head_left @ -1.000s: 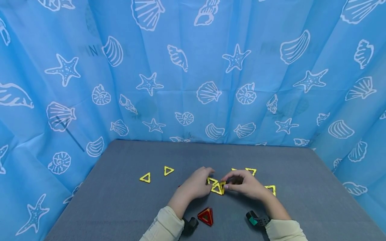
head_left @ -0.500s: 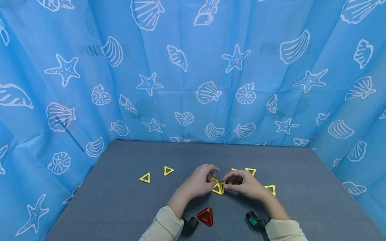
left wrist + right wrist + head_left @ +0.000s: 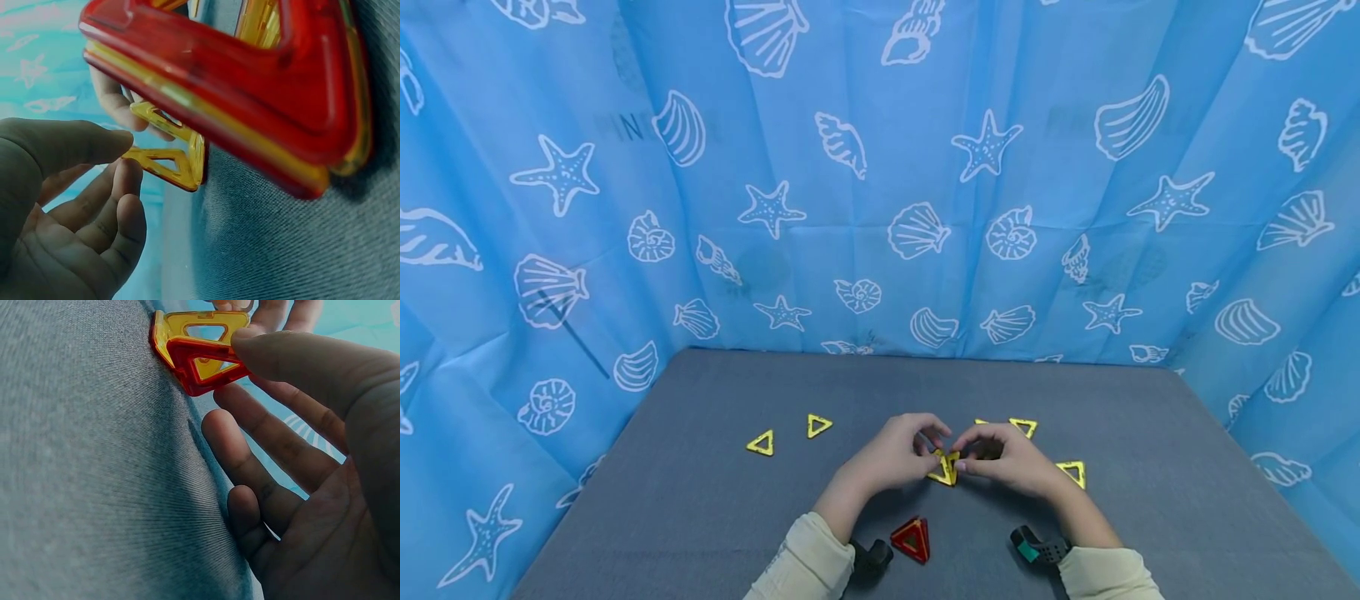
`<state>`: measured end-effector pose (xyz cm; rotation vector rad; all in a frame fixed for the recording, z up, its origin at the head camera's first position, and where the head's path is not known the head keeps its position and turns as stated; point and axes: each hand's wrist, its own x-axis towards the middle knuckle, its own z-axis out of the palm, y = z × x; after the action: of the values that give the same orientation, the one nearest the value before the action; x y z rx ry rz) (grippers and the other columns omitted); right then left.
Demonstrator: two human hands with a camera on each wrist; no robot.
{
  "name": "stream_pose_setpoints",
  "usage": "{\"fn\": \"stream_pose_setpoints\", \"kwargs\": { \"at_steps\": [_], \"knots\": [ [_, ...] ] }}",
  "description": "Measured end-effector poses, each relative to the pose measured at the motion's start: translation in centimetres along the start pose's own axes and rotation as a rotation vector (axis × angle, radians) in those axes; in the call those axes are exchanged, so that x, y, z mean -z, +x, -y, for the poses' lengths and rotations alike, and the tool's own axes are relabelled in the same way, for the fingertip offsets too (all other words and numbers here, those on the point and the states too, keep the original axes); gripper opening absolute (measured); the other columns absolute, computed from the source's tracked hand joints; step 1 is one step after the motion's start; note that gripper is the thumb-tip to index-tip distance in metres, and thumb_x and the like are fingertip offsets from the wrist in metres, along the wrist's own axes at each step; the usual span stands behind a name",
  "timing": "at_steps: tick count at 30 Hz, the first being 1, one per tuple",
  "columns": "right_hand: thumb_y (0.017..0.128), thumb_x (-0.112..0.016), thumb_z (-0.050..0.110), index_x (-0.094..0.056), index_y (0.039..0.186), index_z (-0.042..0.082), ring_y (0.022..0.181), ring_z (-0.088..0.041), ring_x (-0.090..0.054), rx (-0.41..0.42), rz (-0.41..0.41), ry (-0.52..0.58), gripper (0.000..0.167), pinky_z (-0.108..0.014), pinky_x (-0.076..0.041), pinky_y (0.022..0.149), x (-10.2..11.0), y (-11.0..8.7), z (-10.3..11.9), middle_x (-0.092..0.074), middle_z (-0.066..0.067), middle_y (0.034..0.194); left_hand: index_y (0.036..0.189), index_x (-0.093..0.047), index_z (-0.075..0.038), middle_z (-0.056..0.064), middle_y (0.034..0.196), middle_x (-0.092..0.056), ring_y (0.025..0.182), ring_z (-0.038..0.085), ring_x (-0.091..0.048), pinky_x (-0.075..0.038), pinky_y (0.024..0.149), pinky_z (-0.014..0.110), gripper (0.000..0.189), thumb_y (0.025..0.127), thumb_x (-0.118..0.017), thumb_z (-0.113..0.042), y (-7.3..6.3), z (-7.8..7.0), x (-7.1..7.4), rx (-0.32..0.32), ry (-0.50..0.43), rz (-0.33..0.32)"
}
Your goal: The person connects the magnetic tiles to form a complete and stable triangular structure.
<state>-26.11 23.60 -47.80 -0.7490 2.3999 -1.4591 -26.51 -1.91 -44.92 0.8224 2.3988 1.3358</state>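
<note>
In the head view my left hand (image 3: 891, 454) and right hand (image 3: 1015, 462) meet over the middle of the table. My left thumb and fingers pinch a yellow-faced triangular magnetic tile (image 3: 178, 178), which stands against other tiles at its lower edge. My right thumb and a finger grip a triangular tile, red on the side shown in the right wrist view (image 3: 215, 381). Its neighbour shows a yellow face (image 3: 200, 317) behind it. Fingers hide much of this small cluster from the head camera. Nearer me rests a red triangular tile piece (image 3: 904, 527), with yellow between its red layers in the left wrist view.
Two yellow triangles, one (image 3: 762, 451) nearer and another (image 3: 820, 432) beyond, lie at the left. Past my right hand are several more yellow tiles, including one (image 3: 1032, 427) farther back and one (image 3: 1081, 475) near the wrist. A blue shell-print curtain (image 3: 850, 200) borders the table (image 3: 700, 517).
My left hand lifted a little, then came down to the right, bringing the yellow triangle from beside the cluster up against it. My right hand has held its place.
</note>
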Motion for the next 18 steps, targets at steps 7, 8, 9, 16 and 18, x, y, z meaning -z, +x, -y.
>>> {"fn": "stream_pose_setpoints", "kwargs": {
  "at_steps": [7, 8, 9, 16, 18],
  "knots": [
    [0.101, -0.073, 0.015, -0.072, 0.120, 0.003, 0.091, -0.019, -0.071, -0.017, -0.003, -0.008, 0.022, -0.030, -0.058, 0.072, -0.06, -0.07, 0.05, -0.073, -0.020, 0.113, 0.124, -0.072, -0.007, 0.004, 0.113, -0.074, 0.092, 0.006, -0.066, -0.056, 0.083, 0.025, 0.025, 0.099, -0.073, -0.007, 0.12, 0.22, -0.05, 0.031, 0.010, -0.006],
    [0.101, -0.073, 0.015, -0.072, 0.120, 0.003, 0.091, -0.019, -0.070, -0.021, -0.003, -0.009, 0.022, -0.030, -0.057, 0.072, -0.07, -0.09, 0.08, -0.073, -0.020, 0.113, 0.123, -0.072, -0.007, 0.004, 0.112, -0.074, 0.092, 0.007, -0.066, -0.056, 0.083, 0.026, 0.024, 0.099, -0.073, -0.007, 0.12, 0.23, -0.05, 0.039, 0.011, -0.008],
    [0.101, -0.073, 0.015, -0.072, 0.120, 0.004, 0.091, -0.019, -0.070, -0.023, -0.004, -0.013, 0.022, -0.030, -0.057, 0.072, -0.09, -0.09, 0.12, -0.073, -0.019, 0.113, 0.122, -0.072, -0.007, 0.003, 0.111, -0.074, 0.092, 0.007, -0.067, -0.056, 0.082, 0.026, 0.024, 0.099, -0.074, -0.008, 0.10, 0.20, -0.05, 0.047, 0.014, -0.011],
    [0.101, -0.073, 0.014, -0.073, 0.120, 0.005, 0.087, -0.017, -0.069, -0.017, -0.012, -0.031, 0.021, -0.030, -0.057, 0.070, -0.17, -0.04, 0.43, -0.073, -0.019, 0.112, 0.108, -0.076, -0.011, -0.006, 0.094, -0.070, 0.084, 0.006, -0.065, -0.055, 0.077, 0.025, 0.009, 0.099, -0.076, -0.013, 0.05, 0.10, -0.11, 0.047, 0.070, -0.037],
    [0.101, -0.073, 0.015, -0.073, 0.120, 0.005, 0.088, -0.018, -0.070, -0.015, -0.009, -0.029, 0.022, -0.030, -0.057, 0.071, -0.18, -0.03, 0.54, -0.073, -0.019, 0.113, 0.104, -0.077, -0.013, -0.007, 0.092, -0.070, 0.082, 0.004, -0.064, -0.054, 0.076, 0.024, 0.005, 0.099, -0.076, -0.014, 0.11, 0.18, -0.16, 0.045, 0.079, -0.039]
  ]
}}
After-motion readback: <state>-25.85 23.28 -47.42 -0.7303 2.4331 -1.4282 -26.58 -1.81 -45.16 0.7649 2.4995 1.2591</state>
